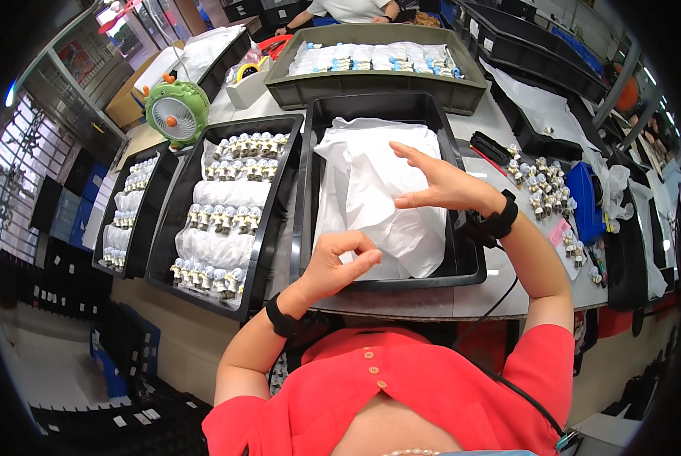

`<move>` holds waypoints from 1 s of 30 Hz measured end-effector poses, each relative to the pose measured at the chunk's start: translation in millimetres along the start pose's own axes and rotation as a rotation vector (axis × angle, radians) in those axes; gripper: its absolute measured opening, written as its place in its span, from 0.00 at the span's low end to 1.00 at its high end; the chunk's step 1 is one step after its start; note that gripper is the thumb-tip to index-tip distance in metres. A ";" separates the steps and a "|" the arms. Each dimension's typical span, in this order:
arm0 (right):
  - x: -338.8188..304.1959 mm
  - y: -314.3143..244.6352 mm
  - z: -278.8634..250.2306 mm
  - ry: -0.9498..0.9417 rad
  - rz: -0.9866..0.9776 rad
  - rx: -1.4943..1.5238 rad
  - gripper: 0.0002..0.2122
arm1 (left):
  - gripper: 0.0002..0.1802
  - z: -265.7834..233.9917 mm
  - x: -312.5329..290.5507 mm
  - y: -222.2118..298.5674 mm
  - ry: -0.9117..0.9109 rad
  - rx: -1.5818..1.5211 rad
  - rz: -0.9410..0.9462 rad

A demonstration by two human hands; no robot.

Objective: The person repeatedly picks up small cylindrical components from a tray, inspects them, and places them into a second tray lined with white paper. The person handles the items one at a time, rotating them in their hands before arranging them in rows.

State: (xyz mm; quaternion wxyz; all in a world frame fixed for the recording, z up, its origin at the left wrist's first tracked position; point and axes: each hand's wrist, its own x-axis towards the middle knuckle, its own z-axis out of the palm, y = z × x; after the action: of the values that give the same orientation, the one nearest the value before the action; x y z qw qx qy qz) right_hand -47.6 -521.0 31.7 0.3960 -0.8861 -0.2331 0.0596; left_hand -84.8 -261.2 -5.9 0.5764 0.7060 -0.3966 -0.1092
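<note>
A white sheet (420, 235), creased and thin, lies loosely in the black tray (471, 275) in front of me. Above its right part, my right hand (448, 185) is open, thumb and fingers spread apart, with nothing in it. Over the tray's near left part is my left hand (333, 266). Its fingers are curled, and the thumb and index fingertips come close together against the sheet. Whether a bit of the sheet is pinched there is hidden. Both wrists wear black bands.
Left stand two black trays (270, 251) with rows of small figurines (225, 219) on white padding. A green fan (177, 114) is behind them. An olive crate (279, 93) with more figurines stands at the back. Loose figurines (542, 186) and a blue bin (586, 199) sit right.
</note>
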 end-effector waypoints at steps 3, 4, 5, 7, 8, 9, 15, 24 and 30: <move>2.4 5.5 8.0 -0.094 -0.005 -0.045 0.45 | 0.08 0.7 -4.0 -8.0 0.310 -0.043 0.022; 3.2 7.3 12.0 -0.143 -0.005 -0.060 0.45 | 0.08 1.1 -5.3 -6.5 0.368 -0.076 0.022; 3.8 8.7 15.9 -0.226 -0.002 -0.113 0.44 | 0.09 1.2 -4.9 -4.4 0.420 -0.111 0.025; 5.4 2.9 20.1 -0.465 0.151 -0.232 0.43 | 0.10 2.2 -5.4 -3.7 0.493 -0.142 0.029; 5.8 -1.0 21.6 -0.584 0.228 -0.292 0.43 | 0.10 2.0 -6.8 -3.0 0.492 -0.116 0.033; 5.2 -0.2 23.1 -0.590 0.208 -0.317 0.42 | 0.10 1.8 -8.0 -2.2 0.491 -0.089 0.037; 0.2 11.3 22.9 -0.404 0.043 -0.388 0.40 | 0.05 -0.1 -9.1 -0.4 0.604 0.087 0.259; 38.4 23.6 1.6 -0.523 0.310 -0.551 0.36 | 0.16 3.0 -4.8 10.1 0.017 0.774 0.152; 88.3 78.0 -2.0 -0.717 0.583 -0.730 0.29 | 0.31 -9.0 -0.3 -6.6 -0.457 0.498 -0.478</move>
State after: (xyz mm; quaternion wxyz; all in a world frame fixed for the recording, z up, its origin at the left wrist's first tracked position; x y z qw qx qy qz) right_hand 59.6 -526.8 -16.9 -0.0708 -0.9172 -0.1045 0.3779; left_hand -76.6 -254.4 -9.1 0.2436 0.8538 -0.3533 -0.2946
